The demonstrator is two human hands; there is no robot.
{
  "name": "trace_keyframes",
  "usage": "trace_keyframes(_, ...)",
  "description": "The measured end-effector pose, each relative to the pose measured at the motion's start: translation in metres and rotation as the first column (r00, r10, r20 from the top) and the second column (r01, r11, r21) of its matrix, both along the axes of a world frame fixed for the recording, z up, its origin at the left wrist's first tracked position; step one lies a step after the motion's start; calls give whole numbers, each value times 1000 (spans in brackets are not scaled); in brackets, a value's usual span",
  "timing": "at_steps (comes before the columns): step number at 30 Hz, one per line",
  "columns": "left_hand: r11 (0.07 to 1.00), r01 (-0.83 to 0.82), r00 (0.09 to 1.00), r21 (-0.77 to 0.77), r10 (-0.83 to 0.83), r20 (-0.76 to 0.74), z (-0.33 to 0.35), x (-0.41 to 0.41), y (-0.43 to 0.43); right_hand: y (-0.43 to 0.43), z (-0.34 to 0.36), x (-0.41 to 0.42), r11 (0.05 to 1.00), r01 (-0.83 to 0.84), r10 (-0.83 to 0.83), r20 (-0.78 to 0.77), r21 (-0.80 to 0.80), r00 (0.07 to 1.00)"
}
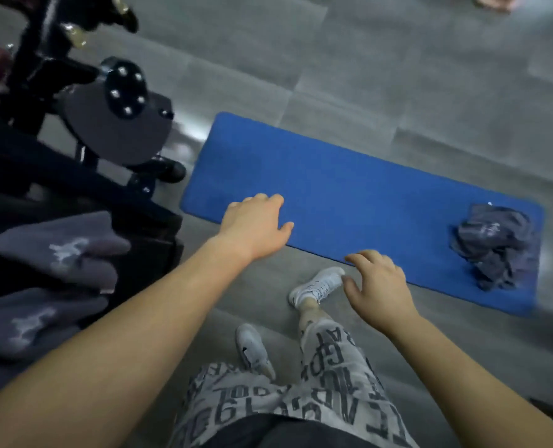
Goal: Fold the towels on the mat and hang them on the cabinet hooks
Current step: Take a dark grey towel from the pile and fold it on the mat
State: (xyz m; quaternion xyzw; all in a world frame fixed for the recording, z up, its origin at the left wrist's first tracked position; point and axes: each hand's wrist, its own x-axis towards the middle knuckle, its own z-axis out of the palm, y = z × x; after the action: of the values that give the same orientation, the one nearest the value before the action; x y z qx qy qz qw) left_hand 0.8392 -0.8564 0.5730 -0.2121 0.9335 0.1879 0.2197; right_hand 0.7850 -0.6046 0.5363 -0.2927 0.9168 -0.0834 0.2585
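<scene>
Single head-worn wide-angle view, looking steeply down, near the arms, blue mat (349, 185) ahead

Grey tiled floor (397, 76). Blue mat (349, 189) lies flat on it, running diagonally. Crumpled grey towel (494, 244) on the mat's right end. Black gym machine (84, 124) stands on the floor beside the mat's left end. Two white shoes (317, 286) on the floor, one just beside the mat's near edge.
</scene>
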Motion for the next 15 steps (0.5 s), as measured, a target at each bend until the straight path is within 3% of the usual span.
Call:
trace_keyframes(7, 948, 318, 948, -17, -318, 16, -12, -240, 74, 88, 0, -152, 933, 360, -360, 11, 18, 933)
trace_keyframes(15, 788, 613, 788, -65, -615, -21, -15, -472, 163, 148, -4, -287, 785, 618, -618, 27, -30, 786)
